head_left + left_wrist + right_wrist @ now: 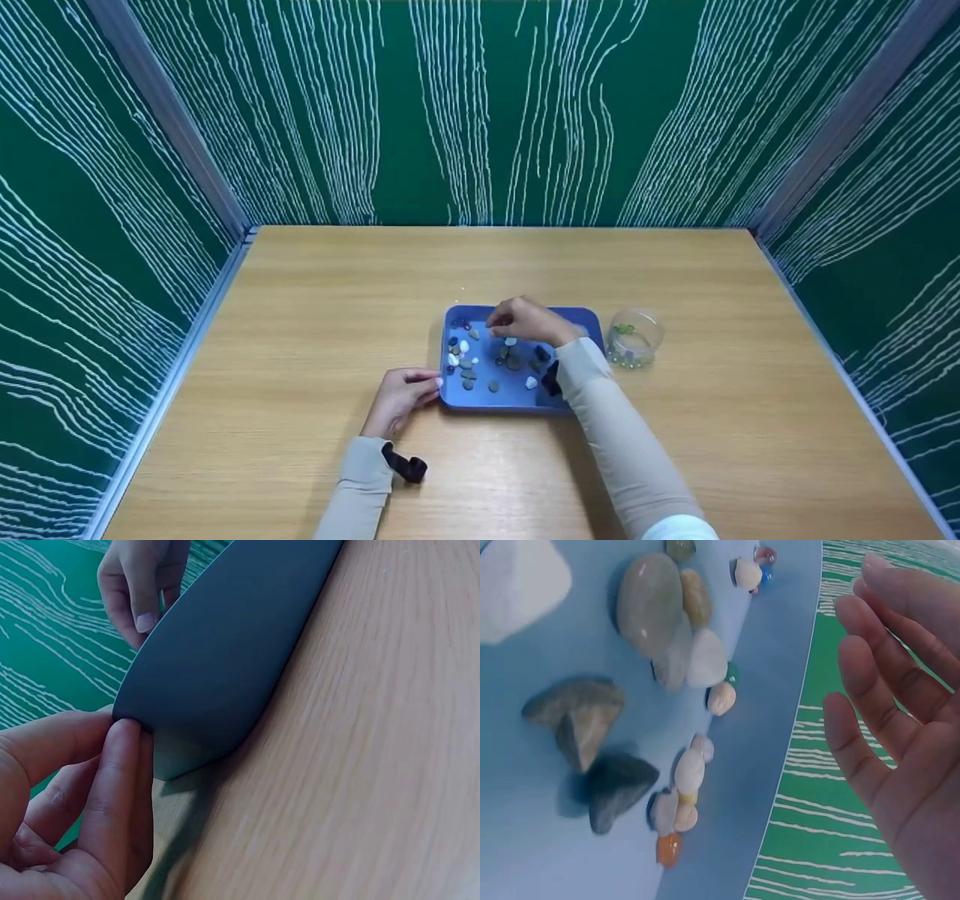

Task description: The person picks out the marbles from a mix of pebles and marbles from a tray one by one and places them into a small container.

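Observation:
A blue tray holds scattered stones in white, grey and brown, with a few small shiny beads near its back left corner. My left hand pinches the tray's left rim between thumb and fingers, as the left wrist view also shows. Over the back middle of the tray hovers my right hand, palm down and fingers loosely bent. In the right wrist view its fingers are apart, with nothing seen between them. Large grey stones and a row of smaller pebbles lie below.
A clear round container with green and clear pieces inside stands just right of the tray. The wooden table is bordered by green walls with white wavy lines. Tiny white specks lie behind the tray.

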The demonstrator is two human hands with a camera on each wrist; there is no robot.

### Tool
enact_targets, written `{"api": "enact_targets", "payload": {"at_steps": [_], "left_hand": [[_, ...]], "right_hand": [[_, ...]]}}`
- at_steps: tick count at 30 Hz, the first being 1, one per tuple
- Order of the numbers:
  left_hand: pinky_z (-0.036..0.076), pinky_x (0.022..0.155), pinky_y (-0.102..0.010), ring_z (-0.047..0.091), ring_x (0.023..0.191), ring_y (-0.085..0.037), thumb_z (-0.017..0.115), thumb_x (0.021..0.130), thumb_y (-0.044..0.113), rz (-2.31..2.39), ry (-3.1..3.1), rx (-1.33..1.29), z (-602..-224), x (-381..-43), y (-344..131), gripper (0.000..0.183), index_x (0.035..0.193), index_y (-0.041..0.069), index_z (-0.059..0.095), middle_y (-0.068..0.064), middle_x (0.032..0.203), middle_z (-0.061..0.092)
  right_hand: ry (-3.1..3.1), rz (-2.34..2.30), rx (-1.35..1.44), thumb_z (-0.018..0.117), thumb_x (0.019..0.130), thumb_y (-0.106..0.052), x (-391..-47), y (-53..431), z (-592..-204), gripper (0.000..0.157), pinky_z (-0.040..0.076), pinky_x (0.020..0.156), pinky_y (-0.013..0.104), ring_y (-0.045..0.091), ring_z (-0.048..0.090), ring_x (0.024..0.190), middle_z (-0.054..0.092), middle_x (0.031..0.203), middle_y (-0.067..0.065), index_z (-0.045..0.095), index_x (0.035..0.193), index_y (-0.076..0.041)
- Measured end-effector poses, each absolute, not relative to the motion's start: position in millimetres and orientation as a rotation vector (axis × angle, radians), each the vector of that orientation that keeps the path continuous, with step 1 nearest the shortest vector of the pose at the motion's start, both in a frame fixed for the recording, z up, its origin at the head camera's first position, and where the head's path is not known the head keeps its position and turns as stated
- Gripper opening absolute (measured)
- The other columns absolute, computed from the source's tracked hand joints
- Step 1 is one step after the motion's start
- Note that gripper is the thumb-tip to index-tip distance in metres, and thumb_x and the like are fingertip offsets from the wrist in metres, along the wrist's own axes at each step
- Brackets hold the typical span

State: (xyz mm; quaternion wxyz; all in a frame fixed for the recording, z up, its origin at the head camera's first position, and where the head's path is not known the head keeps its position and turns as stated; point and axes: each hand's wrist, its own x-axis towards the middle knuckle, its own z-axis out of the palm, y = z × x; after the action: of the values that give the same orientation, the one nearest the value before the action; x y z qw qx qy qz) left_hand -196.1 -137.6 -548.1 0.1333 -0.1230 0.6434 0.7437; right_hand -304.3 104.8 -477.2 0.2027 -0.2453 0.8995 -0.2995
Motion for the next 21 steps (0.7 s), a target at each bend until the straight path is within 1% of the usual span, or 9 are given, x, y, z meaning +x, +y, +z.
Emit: {"api": "enact_targets", "payload": {"at_steps": [3, 6, 12, 21], "left_hand": [[0.060, 0.076, -0.025, 0.068, 0.078, -0.014, 0.068, 0.083, -0.006, 2.173, 1.850, -0.340, -549.0, -195.5, -138.1, 0.030, 0.111, -0.016, 0.063, -0.012, 0.093, 0.069], [0.060, 0.076, -0.024, 0.067, 0.078, -0.013, 0.068, 0.083, -0.006, 2.180, 1.834, -0.336, -549.6, -195.1, -138.8, 0.030, 0.111, -0.017, 0.062, -0.010, 0.091, 0.068], [0.060, 0.078, -0.025, 0.067, 0.079, -0.013, 0.066, 0.084, -0.007, 2.175, 1.847, -0.351, -548.3, -195.2, -138.1, 0.027, 0.110, -0.016, 0.063, -0.013, 0.094, 0.069], [0.060, 0.076, -0.025, 0.068, 0.078, -0.015, 0.068, 0.083, -0.007, 2.184, 1.839, -0.354, -547.5, -194.8, -137.9, 0.030, 0.111, -0.017, 0.062, -0.010, 0.088, 0.069]], "right_hand": [[2.512, -0.843, -0.715, 0.065, 0.092, -0.017, -302.9, 100.4, -478.6, 0.022, 0.059, 0.080, 0.032, 0.016, 0.063, 0.085, 0.070, 0.102, 0.006, 0.071, 0.111, -0.007], [2.504, -0.847, -0.719, 0.065, 0.092, -0.017, -301.4, 95.0, -480.0, 0.021, 0.059, 0.077, 0.031, 0.016, 0.062, 0.085, 0.069, 0.102, 0.004, 0.072, 0.110, -0.008], [2.478, -0.821, -0.746, 0.065, 0.092, -0.020, -299.6, 81.9, -481.3, 0.022, 0.059, 0.078, 0.032, 0.016, 0.063, 0.085, 0.070, 0.104, 0.002, 0.072, 0.110, -0.011], [2.452, -0.766, -0.826, 0.065, 0.092, -0.021, -297.4, 67.4, -486.1, 0.019, 0.059, 0.078, 0.030, 0.017, 0.065, 0.086, 0.071, 0.100, 0.001, 0.073, 0.107, -0.012]]}}
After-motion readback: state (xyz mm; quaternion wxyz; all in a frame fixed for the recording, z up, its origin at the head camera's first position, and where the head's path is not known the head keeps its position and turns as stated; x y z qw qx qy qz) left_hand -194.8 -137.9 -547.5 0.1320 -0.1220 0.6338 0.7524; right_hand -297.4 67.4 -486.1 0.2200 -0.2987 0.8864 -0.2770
